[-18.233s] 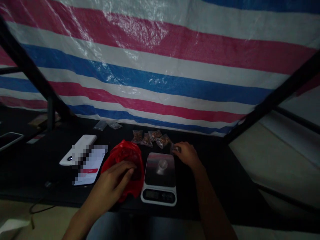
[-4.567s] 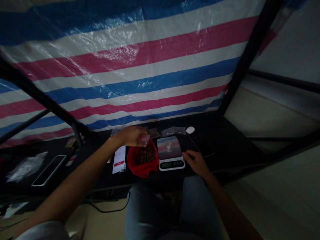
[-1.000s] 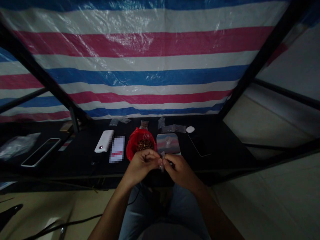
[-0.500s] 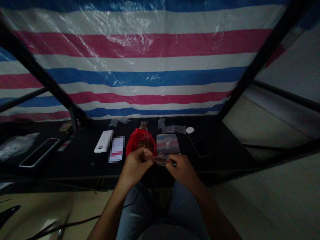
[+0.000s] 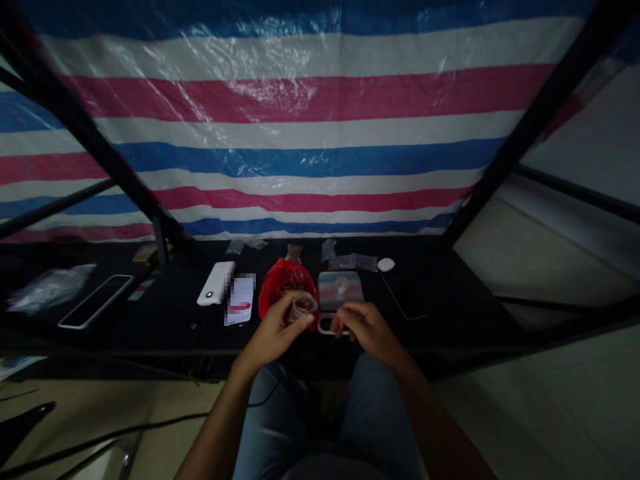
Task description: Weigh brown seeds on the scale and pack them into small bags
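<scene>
My left hand (image 5: 274, 331) is closed on a small clear plastic bag (image 5: 303, 305), its mouth held round and open between thumb and fingers. Something brown shows inside it. Just behind lies a red plastic bag (image 5: 267, 287), rolled open, with loose brown bits in it. My right hand (image 5: 364, 327) is apart from the clear bag, its fingers curled together over the front edge of a small scale (image 5: 327, 293) with a shiny plate. Whether anything sits in those fingertips is too small to make out. A small clear piece (image 5: 342, 285) lies on the plate.
At the back lie a filled small bag (image 5: 295, 253) and several flat clear bags (image 5: 343, 261). A white power bank (image 5: 216, 283) and a lit phone (image 5: 241, 300) are left; a white round case (image 5: 386, 265) and a dark phone (image 5: 405, 295) right. Black frame bars (image 5: 525, 127) flank the table.
Both hands held the small clear bag before. My right hand has let go and moved slightly right to the scale's front. The bag, now with its mouth open, stays in my left hand.
</scene>
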Motion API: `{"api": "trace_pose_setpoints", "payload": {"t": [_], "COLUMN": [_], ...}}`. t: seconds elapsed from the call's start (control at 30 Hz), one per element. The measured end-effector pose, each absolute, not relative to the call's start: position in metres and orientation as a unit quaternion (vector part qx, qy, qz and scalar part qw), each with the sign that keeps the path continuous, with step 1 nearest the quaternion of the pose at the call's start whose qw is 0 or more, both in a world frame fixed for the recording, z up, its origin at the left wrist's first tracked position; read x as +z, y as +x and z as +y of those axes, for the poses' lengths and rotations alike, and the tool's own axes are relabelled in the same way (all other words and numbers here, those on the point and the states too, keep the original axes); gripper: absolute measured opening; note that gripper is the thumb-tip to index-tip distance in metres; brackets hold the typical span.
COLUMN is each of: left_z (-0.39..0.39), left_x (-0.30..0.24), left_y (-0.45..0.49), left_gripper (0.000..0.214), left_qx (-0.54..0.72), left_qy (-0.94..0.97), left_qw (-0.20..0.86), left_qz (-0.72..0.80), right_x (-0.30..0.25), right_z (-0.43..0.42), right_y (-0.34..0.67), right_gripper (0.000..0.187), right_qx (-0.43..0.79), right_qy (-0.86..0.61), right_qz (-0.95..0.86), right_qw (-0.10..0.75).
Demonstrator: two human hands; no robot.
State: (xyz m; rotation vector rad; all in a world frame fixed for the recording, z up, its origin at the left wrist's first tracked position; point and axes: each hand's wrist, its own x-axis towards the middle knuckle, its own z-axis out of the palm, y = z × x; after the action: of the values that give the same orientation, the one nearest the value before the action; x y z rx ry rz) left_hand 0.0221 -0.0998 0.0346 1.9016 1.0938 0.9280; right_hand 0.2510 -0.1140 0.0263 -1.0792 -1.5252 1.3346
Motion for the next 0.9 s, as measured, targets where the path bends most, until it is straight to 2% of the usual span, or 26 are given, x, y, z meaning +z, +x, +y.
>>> {"api": "trace_pose_setpoints", "payload": {"t": [0.13, 0.23, 0.3, 0.37, 0.73, 0.9], "left_z": [-0.064, -0.036, -0.022, -0.011, 0.001, 0.001], "left_x": [0.059, 0.075, 0.082, 0.087, 0.114, 0.119], "left_y": [-0.003, -0.012, -0.010, -0.005, 0.020, 0.025], "left_gripper": [0.042, 0.051, 0.050, 0.049, 0.046, 0.029], "left_qx": [0.253, 0.064, -0.077, -0.158, -0.273, -0.284], "left_qy": [0.799, 0.857, 0.870, 0.869, 0.878, 0.884], "left_qw": [0.248, 0.118, 0.044, 0.000, -0.087, -0.099], "left_qz": [0.485, 0.497, 0.485, 0.469, 0.383, 0.358], "right_x": [0.005, -0.019, -0.032, -0.041, -0.047, -0.047], "right_z": [-0.094, -0.084, -0.081, -0.082, -0.085, -0.087], "right_y": [0.284, 0.303, 0.309, 0.311, 0.313, 0.313], "right_gripper": [0.041, 0.045, 0.046, 0.046, 0.044, 0.043], "right_qx": [0.466, 0.422, 0.407, 0.397, 0.395, 0.383], "right_qy": [-0.493, -0.530, -0.537, -0.536, -0.525, -0.529], "right_qz": [-0.575, -0.558, -0.553, -0.557, -0.587, -0.594], "right_qw": [0.458, 0.479, 0.490, 0.495, 0.474, 0.470]}}
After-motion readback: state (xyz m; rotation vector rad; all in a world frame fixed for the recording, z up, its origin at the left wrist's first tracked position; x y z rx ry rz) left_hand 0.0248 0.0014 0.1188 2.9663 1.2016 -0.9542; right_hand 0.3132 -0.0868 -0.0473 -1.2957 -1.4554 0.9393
